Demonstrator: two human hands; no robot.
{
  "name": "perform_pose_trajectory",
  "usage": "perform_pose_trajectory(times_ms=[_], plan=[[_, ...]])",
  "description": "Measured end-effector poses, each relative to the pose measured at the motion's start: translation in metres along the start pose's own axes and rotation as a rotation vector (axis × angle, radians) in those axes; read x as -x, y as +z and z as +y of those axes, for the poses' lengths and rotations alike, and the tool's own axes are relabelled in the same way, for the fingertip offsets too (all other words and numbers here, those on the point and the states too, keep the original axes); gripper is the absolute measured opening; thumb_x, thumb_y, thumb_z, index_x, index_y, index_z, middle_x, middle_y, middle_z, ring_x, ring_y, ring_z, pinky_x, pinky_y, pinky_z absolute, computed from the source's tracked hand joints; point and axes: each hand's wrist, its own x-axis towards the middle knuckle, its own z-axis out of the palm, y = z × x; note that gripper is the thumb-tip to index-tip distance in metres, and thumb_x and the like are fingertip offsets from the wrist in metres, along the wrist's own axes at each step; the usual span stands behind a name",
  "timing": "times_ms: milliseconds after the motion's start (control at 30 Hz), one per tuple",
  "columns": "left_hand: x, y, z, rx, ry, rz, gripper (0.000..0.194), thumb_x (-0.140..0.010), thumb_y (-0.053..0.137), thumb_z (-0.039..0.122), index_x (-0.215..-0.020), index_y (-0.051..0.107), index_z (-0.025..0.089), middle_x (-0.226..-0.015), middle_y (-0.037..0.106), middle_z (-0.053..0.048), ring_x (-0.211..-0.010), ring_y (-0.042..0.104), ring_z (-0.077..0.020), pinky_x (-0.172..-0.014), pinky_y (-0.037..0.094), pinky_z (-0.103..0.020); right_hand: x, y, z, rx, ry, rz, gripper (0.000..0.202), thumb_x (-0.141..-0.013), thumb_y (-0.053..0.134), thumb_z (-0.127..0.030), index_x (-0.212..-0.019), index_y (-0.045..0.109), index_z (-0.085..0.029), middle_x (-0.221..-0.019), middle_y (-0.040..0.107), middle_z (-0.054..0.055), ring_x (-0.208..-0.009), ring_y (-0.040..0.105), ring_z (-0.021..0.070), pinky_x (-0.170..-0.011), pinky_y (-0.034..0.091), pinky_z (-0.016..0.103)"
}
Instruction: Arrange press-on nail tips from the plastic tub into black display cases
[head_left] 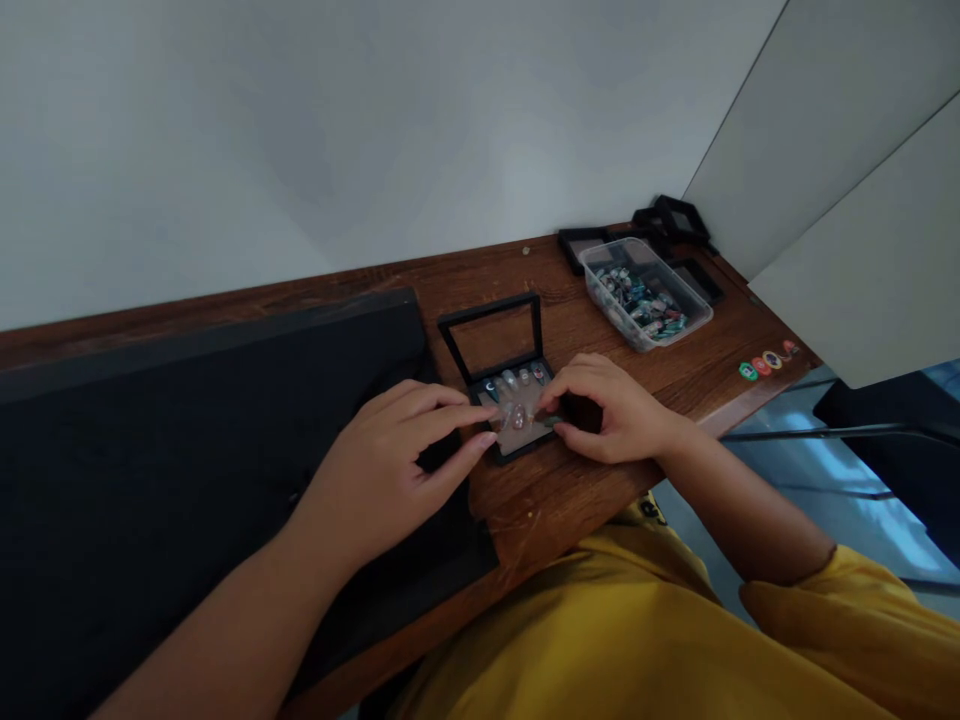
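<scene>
A small black display case (517, 436) stands with its clear, black-framed lid (491, 338) raised. Several decorated press-on nails (511, 380) lie along its back, and glossy clear ones (519, 416) sit nearer the middle. Over the left side of the case is my left hand (401, 455), its index finger stretched to the nails and its thumb apart by the near edge. My right hand (611, 405) rests at the right side, fingers curled, index and thumb tips apart. Close to that thumb tip is a small green sliver; whether it is touched I cannot make out.
A clear plastic tub (645, 290) full of many-coloured nails stands behind on the right. Black cases (679, 218) lie around it by the wall. A black mat (187, 500) covers the left of the wooden table (551, 510). Round stickers (761, 366) mark the right edge.
</scene>
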Motion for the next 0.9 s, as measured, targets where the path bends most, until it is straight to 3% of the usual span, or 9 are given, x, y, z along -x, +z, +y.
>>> perform_pose_trajectory(times_ms=[167,400,633,767,900], plan=[[-0.0005,-0.0005,0.0005,-0.001,0.003,-0.005,0.028,-0.106,0.057,0.04,-0.113,0.08,0.026,-0.103,0.078,-0.006,-0.093,0.071,-0.0241,-0.084,0.06,-0.04,0.0008,0.0018,0.0011,-0.012,-0.003,0.018,0.027,-0.083,0.061,-0.009,-0.104,0.067,-0.024,-0.099,0.079,0.003,-0.092,0.069,0.022,-0.089,0.05,0.039],[0.0002,0.0006,0.0003,0.02,-0.046,-0.026,0.03,-0.106,0.056,0.042,-0.114,0.081,0.028,-0.104,0.079,-0.006,-0.096,0.071,-0.0244,-0.087,0.061,-0.041,0.0002,0.0071,0.0034,0.023,0.036,0.069,0.03,-0.089,0.056,-0.003,-0.106,0.067,-0.024,-0.096,0.08,0.003,-0.095,0.069,0.0222,-0.089,0.049,0.039],[0.0012,0.0003,-0.0027,-0.018,-0.023,-0.024,0.029,-0.107,0.055,0.043,-0.116,0.079,0.029,-0.105,0.078,-0.005,-0.095,0.071,-0.0243,-0.084,0.059,-0.041,-0.0005,0.0068,0.001,0.102,0.069,0.173,0.015,-0.095,0.062,-0.017,-0.109,0.067,-0.022,-0.101,0.079,0.006,-0.094,0.068,0.0237,-0.088,0.049,0.04],[0.0005,-0.0004,-0.0041,-0.037,-0.038,-0.027,0.029,-0.106,0.056,0.043,-0.116,0.08,0.03,-0.104,0.079,-0.005,-0.095,0.071,-0.026,-0.084,0.059,-0.042,-0.0001,0.0059,-0.0008,0.103,0.081,0.13,0.017,-0.092,0.073,-0.029,-0.107,0.067,-0.022,-0.097,0.078,0.005,-0.089,0.066,0.0233,-0.087,0.048,0.039],[0.0002,-0.0001,-0.0046,-0.036,-0.056,-0.041,0.03,-0.106,0.056,0.044,-0.117,0.08,0.029,-0.104,0.079,-0.006,-0.095,0.07,-0.0266,-0.083,0.059,-0.042,0.0004,0.0066,0.0,0.088,0.096,0.088,0.015,-0.091,0.075,-0.03,-0.103,0.069,-0.023,-0.098,0.079,0.004,-0.09,0.066,0.0226,-0.086,0.047,0.038]])
